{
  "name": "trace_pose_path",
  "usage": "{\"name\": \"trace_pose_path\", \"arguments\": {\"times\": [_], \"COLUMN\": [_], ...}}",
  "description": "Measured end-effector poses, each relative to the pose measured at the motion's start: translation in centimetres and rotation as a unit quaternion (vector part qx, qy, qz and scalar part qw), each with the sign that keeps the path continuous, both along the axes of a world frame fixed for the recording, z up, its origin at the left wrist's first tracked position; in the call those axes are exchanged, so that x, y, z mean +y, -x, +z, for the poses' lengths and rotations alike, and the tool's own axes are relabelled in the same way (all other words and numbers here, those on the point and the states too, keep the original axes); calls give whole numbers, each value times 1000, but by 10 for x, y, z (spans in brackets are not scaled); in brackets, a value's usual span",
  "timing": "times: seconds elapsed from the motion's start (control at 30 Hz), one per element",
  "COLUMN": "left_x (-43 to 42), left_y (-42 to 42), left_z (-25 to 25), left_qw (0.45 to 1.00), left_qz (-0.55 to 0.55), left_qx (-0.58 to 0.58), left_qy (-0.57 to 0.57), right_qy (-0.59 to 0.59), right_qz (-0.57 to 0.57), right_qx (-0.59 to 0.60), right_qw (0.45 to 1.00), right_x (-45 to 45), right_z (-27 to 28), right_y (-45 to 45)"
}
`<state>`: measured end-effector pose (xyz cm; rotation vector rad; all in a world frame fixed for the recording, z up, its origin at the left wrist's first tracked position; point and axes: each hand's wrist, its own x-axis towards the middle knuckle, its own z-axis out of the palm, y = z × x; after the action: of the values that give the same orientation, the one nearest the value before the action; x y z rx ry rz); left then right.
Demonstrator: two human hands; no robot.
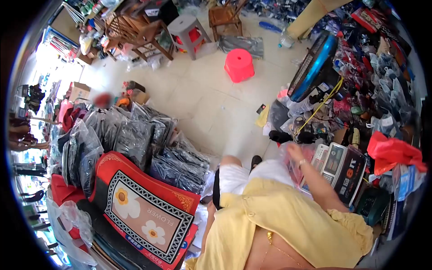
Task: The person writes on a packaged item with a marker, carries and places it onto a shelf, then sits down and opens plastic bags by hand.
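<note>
Head: left hand (210,209) beside "FLOWER" mat (140,218)

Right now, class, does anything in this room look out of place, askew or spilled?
Yes. A yellow sheet and a flat grey plastic package lie on bare floor like dropped items, and loose goods are heaped untidily beside the blue-rimmed fan. No breakage is visible.

The small red object (103,100) is blurred (unidentifiable); the left hand (211,208) is partly hidden.

One fan (313,67), one pink stool (239,65), one gray stool (188,34) and two white flowers (153,233) on the top mat (148,208).
</note>
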<state>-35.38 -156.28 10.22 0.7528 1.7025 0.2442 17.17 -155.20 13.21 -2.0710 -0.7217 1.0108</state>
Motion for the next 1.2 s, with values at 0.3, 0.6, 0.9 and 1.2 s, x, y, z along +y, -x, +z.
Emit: {"name": "trace_pose_path", "arguments": {"times": [0.3,0.6,0.9,1.2], "left_x": [115,563,797,966], "left_y": [-25,-67,-252,-373], "left_z": [-36,2,-29,13], "left_qw": [998,958,987,956], "left_qz": [-6,261,-16,-235], "left_qx": [32,-81,-121,-45], "left_qy": [57,-88,-102,-170], "right_qy": [-11,257,217,84], "right_qz": [117,-50,343,-36], "right_qx": [26,172,-196,182], "right_qw": [993,950,893,979], "right_x": [282,345,500,868], "right_z": [13,-28,-130,-32], "right_y": [-26,-66,-160,-219]}}
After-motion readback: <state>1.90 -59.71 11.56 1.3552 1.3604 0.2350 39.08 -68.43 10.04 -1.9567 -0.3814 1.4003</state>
